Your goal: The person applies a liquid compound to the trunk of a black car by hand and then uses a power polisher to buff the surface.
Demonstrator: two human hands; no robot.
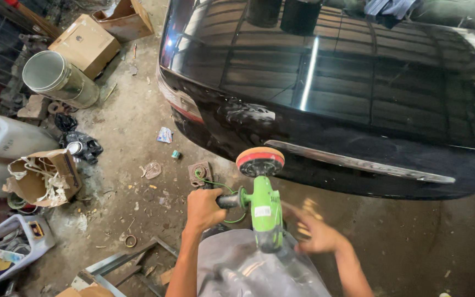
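Your left hand (pixel 203 208) wraps its grip tight around the side handle of the green polisher (pixel 264 212), steadying its orange pad (pixel 260 160) just off the black car's rear edge (pixel 325 148), while your blurred right hand (pixel 315 234) seems open beside the body

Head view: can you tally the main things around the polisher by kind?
Green polisher: 1
Black car: 1
Metal drum: 1
Cardboard boxes: 3
White jugs: 2
Plastic crate: 1
Hands, left hand on the side handle, right hand blurred beside the body: 2
Total: 11
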